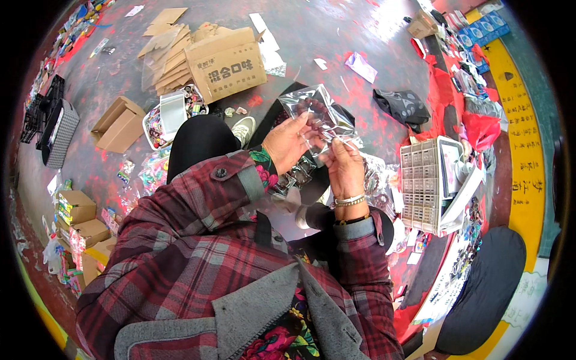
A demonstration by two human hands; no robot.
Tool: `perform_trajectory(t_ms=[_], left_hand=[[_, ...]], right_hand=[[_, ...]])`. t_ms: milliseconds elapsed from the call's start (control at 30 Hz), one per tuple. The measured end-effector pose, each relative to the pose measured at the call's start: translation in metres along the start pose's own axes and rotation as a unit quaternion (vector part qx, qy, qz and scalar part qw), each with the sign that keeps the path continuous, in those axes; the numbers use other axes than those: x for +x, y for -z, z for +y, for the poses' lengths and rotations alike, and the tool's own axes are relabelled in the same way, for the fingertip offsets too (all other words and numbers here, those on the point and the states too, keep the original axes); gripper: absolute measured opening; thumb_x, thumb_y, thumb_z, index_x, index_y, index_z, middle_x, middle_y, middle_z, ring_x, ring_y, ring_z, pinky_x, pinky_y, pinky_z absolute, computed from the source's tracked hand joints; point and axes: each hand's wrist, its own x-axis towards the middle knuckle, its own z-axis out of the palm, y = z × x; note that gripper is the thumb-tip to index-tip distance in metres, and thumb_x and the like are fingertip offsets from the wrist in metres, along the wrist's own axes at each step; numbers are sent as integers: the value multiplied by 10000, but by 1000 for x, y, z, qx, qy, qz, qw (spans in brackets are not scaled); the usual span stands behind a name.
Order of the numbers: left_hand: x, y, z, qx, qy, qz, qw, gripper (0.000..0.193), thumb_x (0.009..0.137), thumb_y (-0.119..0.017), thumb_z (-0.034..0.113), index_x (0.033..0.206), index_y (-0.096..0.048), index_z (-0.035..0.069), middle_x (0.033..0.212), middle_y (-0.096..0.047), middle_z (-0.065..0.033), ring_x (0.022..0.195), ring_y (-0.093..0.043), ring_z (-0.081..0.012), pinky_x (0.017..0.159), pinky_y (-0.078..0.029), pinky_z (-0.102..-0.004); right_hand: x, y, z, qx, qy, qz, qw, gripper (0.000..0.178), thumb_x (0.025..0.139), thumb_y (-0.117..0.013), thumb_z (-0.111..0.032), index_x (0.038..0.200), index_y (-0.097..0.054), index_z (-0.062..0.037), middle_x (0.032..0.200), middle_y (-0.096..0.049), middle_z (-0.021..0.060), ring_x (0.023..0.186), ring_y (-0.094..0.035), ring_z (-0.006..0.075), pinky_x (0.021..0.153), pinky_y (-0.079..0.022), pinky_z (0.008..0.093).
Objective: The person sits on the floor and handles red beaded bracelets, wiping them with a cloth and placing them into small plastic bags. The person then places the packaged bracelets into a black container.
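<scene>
A clear plastic bag (pixel 339 125) is held up in front of me, over my lap. Inside it, or just behind its film, lies a dark red beaded bracelet (pixel 316 108); the glare hides which. My left hand (pixel 287 144) grips the bag's left side, fingers partly behind it by the beads. With thumb and fingers closed, my right hand (pixel 343 170) pinches the bag's lower right edge. Below the hands, more clear-wrapped dark pieces (pixel 298 176) rest on the dark cloth between my legs.
Left of my knee stand a white basket (pixel 146 129) of small goods and an open cardboard box (pixel 118 124). Beyond lie a large carton (pixel 225 65) and flattened cardboard. A beige plastic crate (pixel 418 186) stands on the right, near a black bag (pixel 401 108).
</scene>
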Motion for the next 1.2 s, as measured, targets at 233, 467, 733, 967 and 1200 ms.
perform_trajectory(t_ms=[233, 467, 733, 967, 1200], left_hand=[[2, 1, 24, -9, -39, -20, 999, 285, 922, -442, 198, 1126, -453, -1, 1094, -541, -143, 995, -551, -241, 895, -435, -411], [-10, -14, 13, 34, 66, -89, 993, 280, 946, -372, 217, 1072, -450, -21, 929, -556, -119, 885, -575, -242, 790, -469, -381], [-13, -16, 11, 174, 86, -44, 980, 354, 952, -350, 238, 1164, -456, -26, 1078, -562, -136, 955, -566, -197, 804, -483, -387], [-12, -9, 10, 197, 89, -29, 976, 312, 939, -401, 239, 1112, -491, -5, 1004, -590, -104, 897, -574, -172, 800, -478, -344], [-10, -12, 10, 238, 82, -32, 967, 286, 933, -424, 237, 1000, -552, -10, 908, -594, -67, 793, -566, -150, 748, -469, -309]], right_hand=[[-5, 10, -24, -179, -99, -70, 976, 485, 858, -533, -410, 1149, -487, -24, 1067, -589, 113, 940, -583, 189, 751, -483, 286], [4, 20, -33, -71, -98, -36, 992, 358, 879, -532, -324, 1080, -542, -28, 952, -589, 34, 854, -565, 121, 715, -457, 233], [3, 18, -22, 1, -74, 23, 997, 165, 875, -548, -180, 935, -596, -34, 838, -598, 12, 732, -548, 90, 621, -445, 232], [3, 17, -17, 20, -60, 55, 997, 140, 871, -547, -151, 883, -601, -23, 759, -603, 25, 655, -551, 103, 601, -446, 220], [3, 21, -15, 16, -53, 53, 997, 126, 867, -544, -134, 885, -597, -21, 749, -610, 35, 648, -567, 110, 579, -471, 235]])
